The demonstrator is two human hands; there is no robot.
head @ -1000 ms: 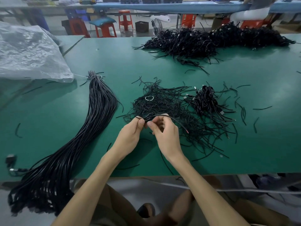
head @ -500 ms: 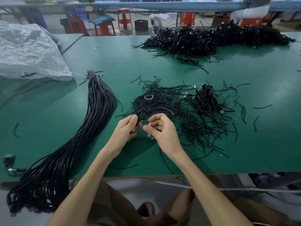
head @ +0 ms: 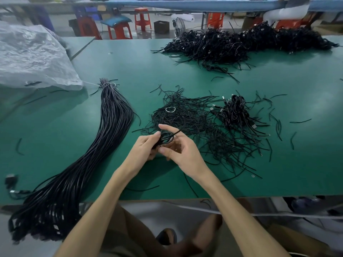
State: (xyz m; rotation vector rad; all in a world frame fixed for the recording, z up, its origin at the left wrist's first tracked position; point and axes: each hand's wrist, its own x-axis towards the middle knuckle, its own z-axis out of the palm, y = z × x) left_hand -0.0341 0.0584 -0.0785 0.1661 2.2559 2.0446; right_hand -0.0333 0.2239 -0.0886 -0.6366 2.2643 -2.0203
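From the head camera, both hands meet above the near half of a smooth green table [head: 130, 67]. The left hand [head: 143, 150] curls its fingers round a small coil of thin, glossy black cable [head: 166, 138] and grips it by its left side. The right hand [head: 183, 153] is half open: its forefinger stretches up behind the coil with a loose strand lying across it, and its thumb presses the coil's lower edge. Just beyond lies a flat, wiry tangle of short black ties [head: 185, 117], with a heap of coiled cables with metal plugs [head: 235, 112] to the right. A long, sleek bundle of cables [head: 113, 115] sweeps off the table's left edge, near a crinkled translucent plastic sack [head: 31, 58].
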